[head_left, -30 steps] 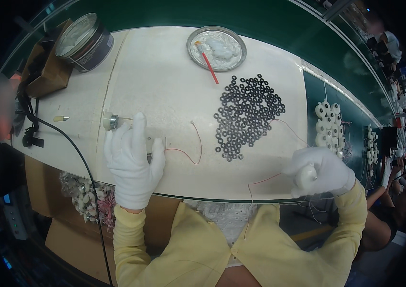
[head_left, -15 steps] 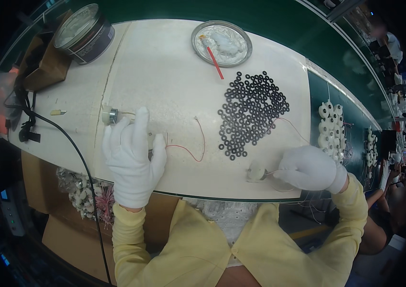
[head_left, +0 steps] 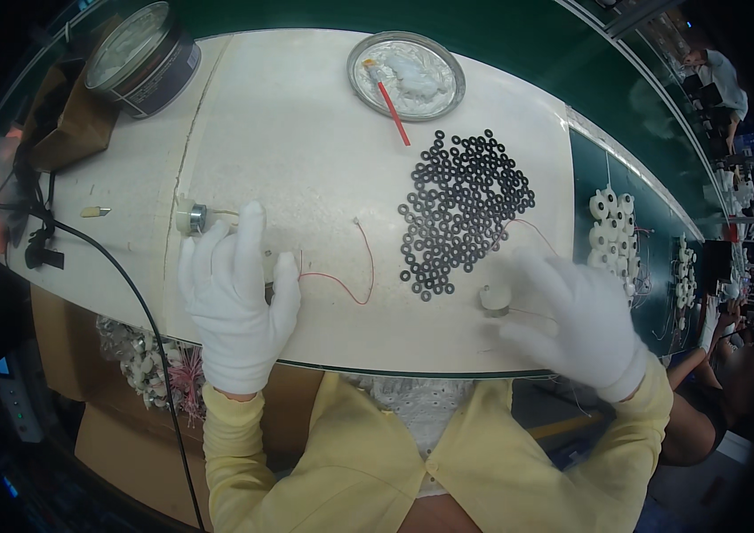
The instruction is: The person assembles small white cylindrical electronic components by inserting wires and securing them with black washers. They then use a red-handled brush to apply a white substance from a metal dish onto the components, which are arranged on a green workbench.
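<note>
My left hand, in a white glove, rests on the white tabletop with fingers stretched and thumb apart. Beside its fingertips lies a small motor-like part with a metal body and white end. A red wire curls away from near my thumb; what sits under the palm is mostly hidden. My right hand, also gloved and partly blurred, has its fingers spread around another such part, which has a white round face and a thin wire. I see no contact between that hand and the part.
Many black rings lie spread beyond my right hand. A round metal dish holds white paste and a red-handled brush. At far left are a tub, a small blade and a black cable. White parts stand in rows at right.
My right hand has let go of the wire and opened, its fingers moving up. The white-faced part has shifted slightly right and up and turned. My left hand keeps its place on the table.
</note>
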